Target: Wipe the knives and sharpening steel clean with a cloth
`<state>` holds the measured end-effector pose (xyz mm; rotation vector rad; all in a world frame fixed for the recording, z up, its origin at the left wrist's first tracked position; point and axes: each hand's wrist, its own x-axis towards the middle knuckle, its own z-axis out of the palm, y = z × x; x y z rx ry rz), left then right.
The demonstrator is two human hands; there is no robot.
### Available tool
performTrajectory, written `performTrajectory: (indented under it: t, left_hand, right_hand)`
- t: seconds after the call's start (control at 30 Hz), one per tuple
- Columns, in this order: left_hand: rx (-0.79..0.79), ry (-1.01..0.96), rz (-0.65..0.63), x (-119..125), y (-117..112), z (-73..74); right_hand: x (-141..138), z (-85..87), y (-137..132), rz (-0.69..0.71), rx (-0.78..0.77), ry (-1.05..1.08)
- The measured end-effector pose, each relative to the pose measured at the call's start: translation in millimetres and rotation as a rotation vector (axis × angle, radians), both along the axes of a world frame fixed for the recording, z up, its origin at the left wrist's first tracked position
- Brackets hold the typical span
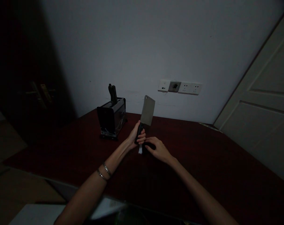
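Note:
My left hand (134,135) is closed around the black handle of a cleaver (148,110). The broad steel blade points up, tilted slightly right, with a small hole near its top corner. Just right of it, my right hand (157,148) has its fingers and thumb curved toward each other, the fingertips close to the base of the handle. What they pinch, if anything, is too dark to make out. A small white piece (140,149), perhaps tissue or cloth, shows below my left fingers. Behind and left stands a knife block (119,115) with shiny sides and dark handles rising from it.
Both hands are above a dark red-brown table (191,147) set against a pale wall. Sockets and switch plates (180,87) are fixed low on that wall. A white panelled door (263,93) is at the right, a dark door with a handle (45,92) at the left. Light is dim.

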<state>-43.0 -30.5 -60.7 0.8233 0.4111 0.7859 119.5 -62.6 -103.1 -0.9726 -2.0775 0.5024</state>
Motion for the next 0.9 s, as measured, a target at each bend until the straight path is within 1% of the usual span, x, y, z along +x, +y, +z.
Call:
performTrajectory:
  t: [0.03, 0.1, 0.23, 0.37, 0.47, 0.53, 0.67, 0.77, 0.83, 0.9]
  left_hand:
    - [-0.03, -0.028, -0.022, -1, 1, -1.1]
    - [-0.08, -0.085, -0.06, -1, 3, -3.3]
    - [-0.136, -0.175, -0.099, -3, 5, -5.3]
    - [-0.171, -0.218, -0.102, -7, 6, -4.3]
    - [-0.187, -0.246, -0.102, -10, 9, -3.6]
    - [-0.19, -0.26, -0.105, -12, 10, -3.9]
    - [-0.197, -0.27, -0.102, -14, 13, -6.0]
    - [-0.205, -0.276, -0.089, -14, 14, -7.3]
    - [-0.213, -0.279, -0.086, -14, 13, -7.5]
    - [-0.225, -0.283, -0.09, -13, 13, -7.5]
  right_hand:
    - [1, 0.1, 0, 0.051, 0.036, -0.082]
    - [3, -0.5, 2, 0.092, 0.045, -0.157]
    - [6, -2.1, 6, 0.064, 0.03, -0.169]
    - [5, 0.1, 13, 0.095, 0.01, -0.184]
    - [4, 2.9, 22, 0.038, -0.038, -0.154]
    - [5, 5.4, 28, 0.038, -0.066, -0.179]
    - [7, 12.2, 36, 0.201, -0.132, -0.3]
    - [5, 17.1, 39, 0.288, -0.136, -0.347]
    - [3, 20.3, 40, 0.318, -0.128, -0.399]
    - [2, 24.4, 41, 0.305, -0.131, -0.445]
